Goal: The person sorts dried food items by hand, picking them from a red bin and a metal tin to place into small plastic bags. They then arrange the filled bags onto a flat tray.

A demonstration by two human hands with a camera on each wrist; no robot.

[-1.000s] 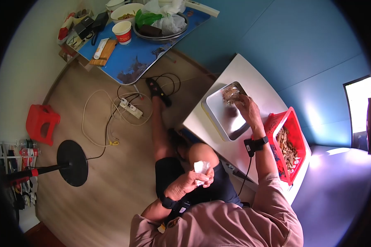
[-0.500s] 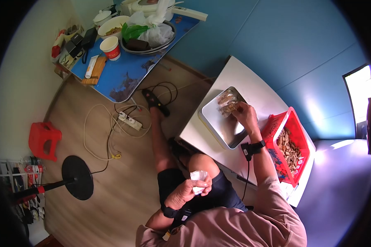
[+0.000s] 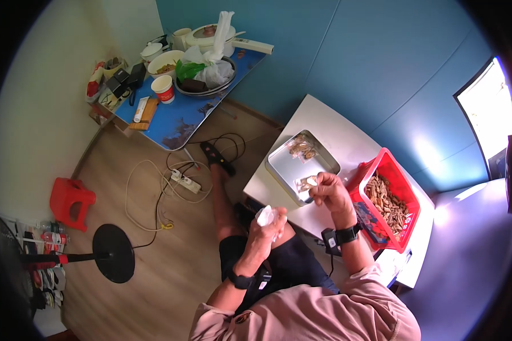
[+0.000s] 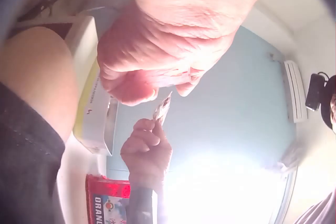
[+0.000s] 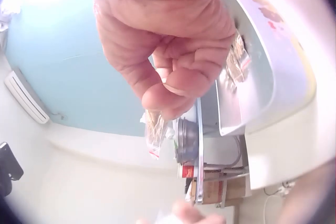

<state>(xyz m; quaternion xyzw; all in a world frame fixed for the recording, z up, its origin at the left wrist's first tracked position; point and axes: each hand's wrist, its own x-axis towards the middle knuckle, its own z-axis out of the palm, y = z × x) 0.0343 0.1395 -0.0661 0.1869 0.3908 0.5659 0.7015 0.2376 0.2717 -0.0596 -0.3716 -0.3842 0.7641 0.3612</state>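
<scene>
My right hand (image 3: 334,196) pinches a small clear zip bag (image 5: 156,130) with brown pieces inside, between thumb and fingertips. In the head view it hangs over the near end of a shallow metal tray (image 3: 285,171). Several similar filled bags (image 3: 302,148) lie at the tray's far end. Over the lap, my left hand (image 3: 260,241) grips a white, partly see-through bundle (image 3: 265,216), which looks like thin plastic; the fingers hide much of it. The left wrist view shows the held zip bag (image 4: 164,107) just beyond the left fingertips.
A red basket (image 3: 405,183) of brown stick-like pieces (image 3: 387,204) stands right of the tray on the white table (image 3: 301,116). Further off is a blue-topped table (image 3: 179,128) with a paper cup and bowls. Cables, a power strip (image 3: 185,182) and a red stool (image 3: 71,203) are on the floor.
My right hand has lifted one filled bag from the tray's far end and drawn it back toward me. My left hand has risen a little, still holding the white bundle.
</scene>
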